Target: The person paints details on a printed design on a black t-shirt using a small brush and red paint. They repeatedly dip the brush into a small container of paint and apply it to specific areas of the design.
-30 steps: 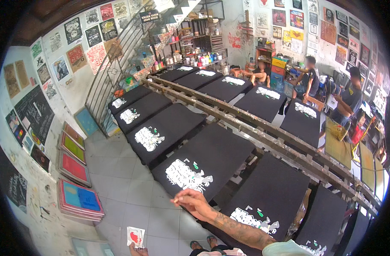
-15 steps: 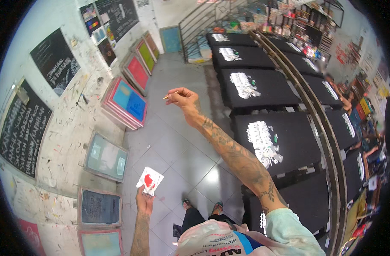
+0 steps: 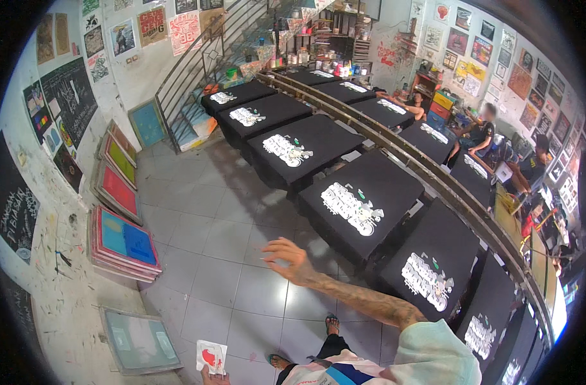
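Note:
My left hand (image 3: 214,376), at the bottom edge, grips a white packet (image 3: 212,356) with a red design. My right hand (image 3: 286,258) reaches out above the grey tiled floor, fingers bent loosely around a small light item too indistinct to identify. It is left of a black T-shirt (image 3: 418,224) laid on a printing platen, whose white print has grey and green details. More black shirts (image 3: 341,138) with similar prints lie in two rows either side of a long rail (image 3: 434,172).
Colored screen frames (image 3: 113,247) and a pale screen (image 3: 139,343) lean on the left wall. A metal-railed staircase (image 3: 184,96) stands at the back, with shelves of containers (image 3: 325,67) beside it. Several people (image 3: 479,138) sit or stand beyond the shirts at the right.
The view has swung from the floor back toward the shirt rows. My right hand's fingers look looser than before, while my left still holds the packet low down.

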{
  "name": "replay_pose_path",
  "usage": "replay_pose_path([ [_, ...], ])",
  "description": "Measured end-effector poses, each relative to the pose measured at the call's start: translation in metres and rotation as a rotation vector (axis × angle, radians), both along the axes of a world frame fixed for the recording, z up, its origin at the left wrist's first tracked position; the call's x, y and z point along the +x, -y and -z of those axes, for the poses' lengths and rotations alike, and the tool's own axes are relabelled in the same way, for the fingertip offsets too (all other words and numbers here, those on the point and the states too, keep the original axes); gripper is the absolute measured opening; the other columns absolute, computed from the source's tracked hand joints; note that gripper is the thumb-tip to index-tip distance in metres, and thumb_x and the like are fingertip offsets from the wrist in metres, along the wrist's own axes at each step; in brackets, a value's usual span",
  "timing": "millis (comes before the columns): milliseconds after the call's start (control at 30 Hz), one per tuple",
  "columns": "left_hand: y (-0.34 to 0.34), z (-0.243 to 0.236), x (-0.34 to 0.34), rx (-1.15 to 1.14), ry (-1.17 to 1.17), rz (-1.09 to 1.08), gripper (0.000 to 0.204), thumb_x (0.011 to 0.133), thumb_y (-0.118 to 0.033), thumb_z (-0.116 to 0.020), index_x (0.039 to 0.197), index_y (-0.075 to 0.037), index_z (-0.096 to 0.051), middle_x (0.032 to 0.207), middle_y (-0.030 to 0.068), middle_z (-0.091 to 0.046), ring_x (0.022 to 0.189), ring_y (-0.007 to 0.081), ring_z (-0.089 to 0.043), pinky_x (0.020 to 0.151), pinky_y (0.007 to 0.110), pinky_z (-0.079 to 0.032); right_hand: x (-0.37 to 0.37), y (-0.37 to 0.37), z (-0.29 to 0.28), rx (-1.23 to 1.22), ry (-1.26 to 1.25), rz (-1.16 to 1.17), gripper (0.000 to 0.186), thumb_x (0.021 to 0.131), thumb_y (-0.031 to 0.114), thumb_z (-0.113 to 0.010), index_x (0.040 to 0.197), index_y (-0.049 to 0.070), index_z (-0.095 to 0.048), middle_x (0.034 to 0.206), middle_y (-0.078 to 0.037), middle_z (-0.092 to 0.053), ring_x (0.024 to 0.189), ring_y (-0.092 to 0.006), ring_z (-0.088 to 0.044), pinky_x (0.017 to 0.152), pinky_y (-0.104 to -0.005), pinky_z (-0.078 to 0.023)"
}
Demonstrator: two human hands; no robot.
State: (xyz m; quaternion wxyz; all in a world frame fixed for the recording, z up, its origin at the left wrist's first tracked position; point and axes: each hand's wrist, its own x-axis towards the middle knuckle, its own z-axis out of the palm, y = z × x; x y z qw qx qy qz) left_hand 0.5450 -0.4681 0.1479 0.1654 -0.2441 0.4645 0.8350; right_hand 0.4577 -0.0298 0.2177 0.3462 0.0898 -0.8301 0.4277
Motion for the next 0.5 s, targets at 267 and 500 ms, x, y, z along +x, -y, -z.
replay_pose_path([
  [267, 0.059, 0.025, -0.082, -0.049, -0.029, 0.114, 0.046, 0.09, -0.042, -0.066, 0.128, -0.017, -0.054, 0.121, -0.002, -0.059, 0.101, 0.0129, -0.054, 0.08, 0.033, -0.039, 0.101, -0.012, -0.03, 0.405, 0.17, 0.153, 0.026, 0.074, 0.0, -0.083, 0.098, 0.008, -0.077, 0.159, -0.012, -0.039, 0.15, -0.0384, -0.029, 0.117, -0.0481, -0.04],
  [500, 0.058, 0.01, -0.099, -0.032, -0.013, 0.201, 0.047, 0.09, -0.046, -0.063, 0.127, -0.018, -0.055, 0.121, -0.0018, -0.058, 0.1, 0.0124, -0.053, 0.08, 0.034, -0.04, 0.139, -0.012, -0.049, 0.53, 0.149, 0.284, 0.026, 0.073, 0.001, -0.084, 0.098, 0.008, -0.077, 0.16, -0.016, -0.037, 0.151, -0.0394, -0.028, 0.115, -0.0483, -0.043],
])
